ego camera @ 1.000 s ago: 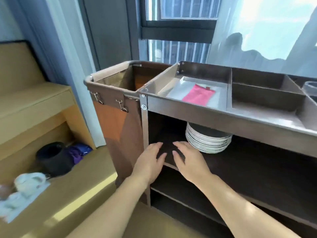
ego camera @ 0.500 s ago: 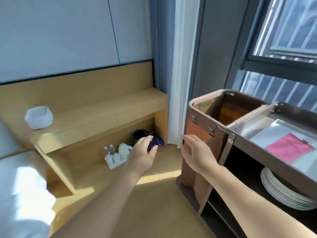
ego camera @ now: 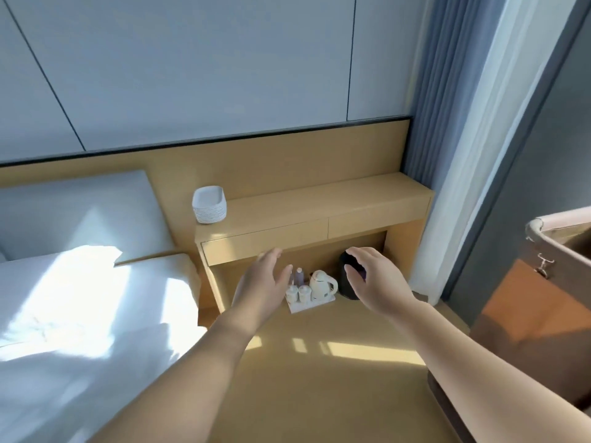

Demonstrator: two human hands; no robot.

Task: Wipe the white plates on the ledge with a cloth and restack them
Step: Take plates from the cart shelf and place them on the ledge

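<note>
Against the far wall I see the wooden ledge point(ego camera: 319, 199) with the stack of white plates point(ego camera: 209, 204) at its left end, while nearer my left hand point(ego camera: 262, 284) and right hand point(ego camera: 374, 279) hover relaxed, holding nothing.

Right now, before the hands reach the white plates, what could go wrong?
1. The tall stack of white plates stands at the left end of the light wooden ledge; a careless push could tip it off.
2. The left hand and right hand hold nothing to wipe with.
</note>
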